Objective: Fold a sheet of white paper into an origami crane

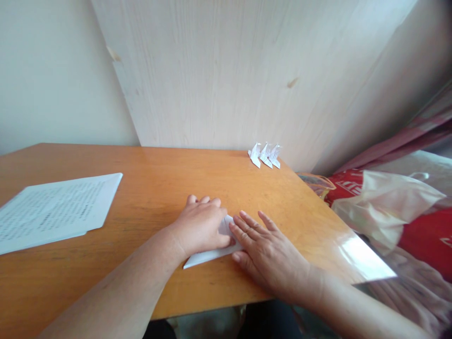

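Note:
A folded white sheet of paper (206,256) lies on the orange wooden table (158,188) near its front edge. My left hand (201,225) rests on top of it with fingers curled under, pressing the paper down. Beside it, my right hand (263,247) lies flat with its fingers stretched out, their tips on the paper's right part. Most of the sheet is hidden under both hands.
A stack of printed pages (52,209) lies at the table's left. Three small folded paper figures (264,155) stand at the back right by a pale wooden board (247,70). Plastic bags (384,202) and red fabric sit off the right edge.

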### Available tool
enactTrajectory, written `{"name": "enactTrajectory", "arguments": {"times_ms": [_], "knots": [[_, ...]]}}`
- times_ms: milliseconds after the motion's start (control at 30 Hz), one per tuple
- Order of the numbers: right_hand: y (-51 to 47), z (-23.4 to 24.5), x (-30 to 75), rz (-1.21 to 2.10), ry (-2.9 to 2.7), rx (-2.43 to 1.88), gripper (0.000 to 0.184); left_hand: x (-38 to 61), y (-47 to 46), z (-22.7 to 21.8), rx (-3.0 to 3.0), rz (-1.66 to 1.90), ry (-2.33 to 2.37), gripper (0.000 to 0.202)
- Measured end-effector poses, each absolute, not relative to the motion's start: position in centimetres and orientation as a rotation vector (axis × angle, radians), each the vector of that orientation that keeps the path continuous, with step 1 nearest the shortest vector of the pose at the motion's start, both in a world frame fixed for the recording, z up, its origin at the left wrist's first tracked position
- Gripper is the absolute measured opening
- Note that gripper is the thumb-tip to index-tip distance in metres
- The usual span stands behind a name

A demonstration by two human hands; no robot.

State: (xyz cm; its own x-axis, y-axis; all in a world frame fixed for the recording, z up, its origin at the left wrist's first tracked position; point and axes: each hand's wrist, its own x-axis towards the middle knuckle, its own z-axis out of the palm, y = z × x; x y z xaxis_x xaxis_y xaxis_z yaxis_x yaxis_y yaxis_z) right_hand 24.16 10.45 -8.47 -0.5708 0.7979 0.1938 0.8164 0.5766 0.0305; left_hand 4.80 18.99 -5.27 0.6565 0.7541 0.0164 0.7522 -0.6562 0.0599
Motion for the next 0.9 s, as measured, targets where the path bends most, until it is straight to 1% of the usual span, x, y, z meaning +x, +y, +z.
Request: {"name": "enactTrajectory", "arguments": {"times_ms": [133,333,467,733,900], "knots": [[10.6,-9.2,24.5,-0.108,-2.661,-1.367,0.058,4.7,19.0,-5.4,2.814,0.061,1.261,0.041],[10.2,-8.8,25.0,-0.007,-2.667,-1.372,0.069,4.6,19.0,-5.2,2.813,0.051,1.256,0.042],[9.8,-8.6,25.7,-0.025,-2.647,-1.400,0.069,4.7,18.9,-5.0,2.795,0.012,1.280,0.043],[8.1,-8.5,27.5,-0.028,-2.606,-1.477,0.067,4.9,18.9,-4.7,2.775,-0.048,1.294,0.051],[7.1,-8.5,28.7,-0.053,-2.604,-1.481,0.070,4.8,18.9,-4.6,2.768,-0.062,1.300,0.053]]}}
